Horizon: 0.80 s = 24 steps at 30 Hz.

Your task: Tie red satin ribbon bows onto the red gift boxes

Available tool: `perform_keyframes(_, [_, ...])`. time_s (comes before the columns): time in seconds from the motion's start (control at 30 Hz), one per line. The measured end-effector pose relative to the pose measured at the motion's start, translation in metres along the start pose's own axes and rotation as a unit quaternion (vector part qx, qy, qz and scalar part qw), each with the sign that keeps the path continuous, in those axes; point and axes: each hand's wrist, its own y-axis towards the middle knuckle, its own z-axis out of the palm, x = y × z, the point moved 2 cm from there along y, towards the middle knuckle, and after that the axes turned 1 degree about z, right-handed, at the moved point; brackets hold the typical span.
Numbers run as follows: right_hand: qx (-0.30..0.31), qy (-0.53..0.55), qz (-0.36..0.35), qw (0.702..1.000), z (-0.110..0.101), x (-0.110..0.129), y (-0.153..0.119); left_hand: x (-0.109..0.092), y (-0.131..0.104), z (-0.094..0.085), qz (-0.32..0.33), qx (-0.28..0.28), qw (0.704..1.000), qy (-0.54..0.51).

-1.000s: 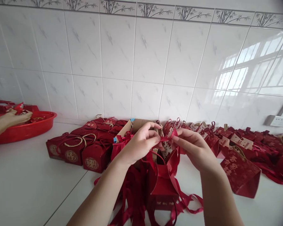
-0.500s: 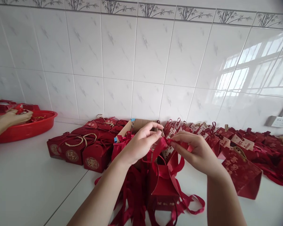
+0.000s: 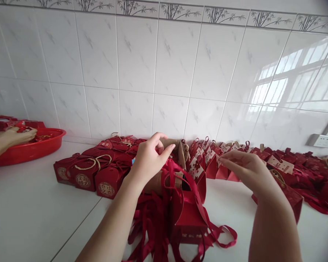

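A small red gift box [image 3: 190, 214] stands in front of me, with dark red ribbon [image 3: 186, 174] looped upward from its top. My left hand [image 3: 153, 156] hovers just left of the ribbon's top. Its thumb and forefinger are apart, with nothing visible between them. To the right, my right hand [image 3: 246, 171] is raised above the table, apart from the ribbon, its fingers stretched forward and loosely parted, seemingly holding nothing. A bundle of loose red ribbons [image 3: 153, 222] lies left of the box, below my left forearm. Behind it, a brown cardboard box [image 3: 153, 183] is partly hidden by my hand.
Red boxes with gold emblems [image 3: 106, 183] sit in rows at left. Many tagged red boxes [image 3: 235, 153] line the tiled wall at right, and another red box [image 3: 292, 198] lies behind my right wrist. Far left, another person's hands [image 3: 13, 140] work over a red basin [image 3: 43, 145].
My hands have come off the ribbon and moved apart, the left one leftward, the right one rightward. The ribbon's top has sunk toward the left. The red box has stayed in place.
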Motion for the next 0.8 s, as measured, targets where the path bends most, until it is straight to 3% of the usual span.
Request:
perform_keyframes(0.13, [-0.046,0.007,0.029,0.998,-0.011,-0.006,-0.001,0.007,0.001,-0.003,-0.024,0.037,0.999,-0.025])
perform_keyframes(0.23, [-0.025,0.029,0.006,0.999,-0.011,0.000,-0.002,0.004,-0.001,-0.001,-0.040,0.071,0.994,-0.070])
perform_keyframes(0.43, [0.197,-0.001,-0.068,0.978,0.014,0.016,-0.008,-0.006,-0.004,0.003,-0.041,0.090,0.991,-0.090])
perform_keyframes(0.6, [0.416,-0.069,-0.042,0.906,0.049,0.021,-0.014,-0.005,-0.003,0.004,-0.041,0.088,0.991,-0.091])
perform_keyframes(0.67, [0.449,-0.089,-0.041,0.888,0.061,0.023,-0.015,-0.005,-0.004,0.005,-0.041,0.086,0.991,-0.090])
perform_keyframes(0.8, [0.445,-0.141,-0.042,0.884,0.077,0.024,-0.016,-0.007,-0.005,0.005,-0.038,0.085,0.991,-0.093])
